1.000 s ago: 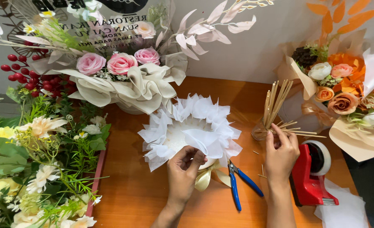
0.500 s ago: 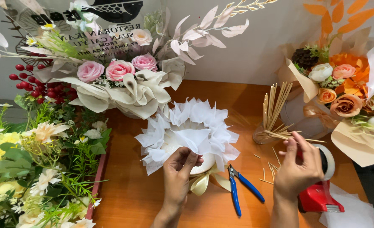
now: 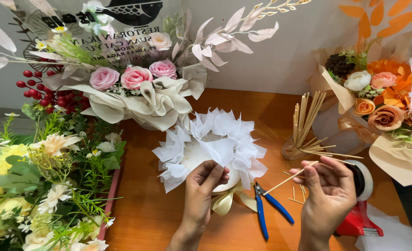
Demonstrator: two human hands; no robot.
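Pinching right hand (image 3: 329,193) around wooden stick (image 3: 289,178), beside white paper ruffle (image 3: 210,146).

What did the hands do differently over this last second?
The right hand drew back from the jar of sticks and now holds one thin stick in its fingertips. The left hand stayed pinching the white paper ruffle; the blue pliers did not move.

Hiding most of the red tape dispenser (image 3: 360,218) behind the right hand (image 3: 329,195). Covering the white pot's (image 3: 224,183) front with the left hand (image 3: 203,186). Running off the right edge: orange bouquet (image 3: 392,107).
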